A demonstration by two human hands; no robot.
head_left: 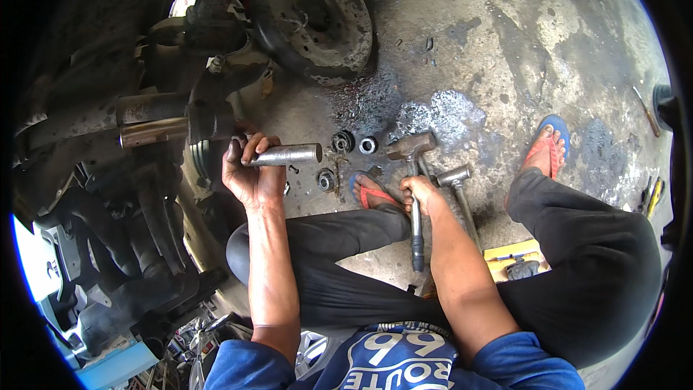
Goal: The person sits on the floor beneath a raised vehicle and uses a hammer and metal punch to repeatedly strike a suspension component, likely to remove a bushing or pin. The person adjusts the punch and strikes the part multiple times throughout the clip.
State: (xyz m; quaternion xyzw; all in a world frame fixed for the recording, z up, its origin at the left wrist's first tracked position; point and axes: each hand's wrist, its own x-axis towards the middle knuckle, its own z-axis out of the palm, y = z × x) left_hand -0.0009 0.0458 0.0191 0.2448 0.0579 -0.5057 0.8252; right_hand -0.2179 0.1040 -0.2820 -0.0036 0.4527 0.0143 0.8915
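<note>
rod [294, 154]: smooth glossy metal | hammer head [411, 146]: matt metal | floor [462, 58]: rough

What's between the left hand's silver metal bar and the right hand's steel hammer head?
Head view: a dark round metal part and a shiny silver ring, on the grey floor.

Left hand [254, 173] grips silver cylindrical metal bar [292, 154], left of grey steel-headed hammer [411, 146]; right hand [422, 196] clasped round hammer; dark round metal drum [339, 25] beyond hammer, leftward; blue-and-red rubber sandals [373, 193] either side.

Short-sleeved blue T-shirt [395, 360] with white lettering [427, 374] across the chest, dark long trousers [577, 282], blue-soled flip-flops [565, 135] with red thong straps [553, 159]
</note>
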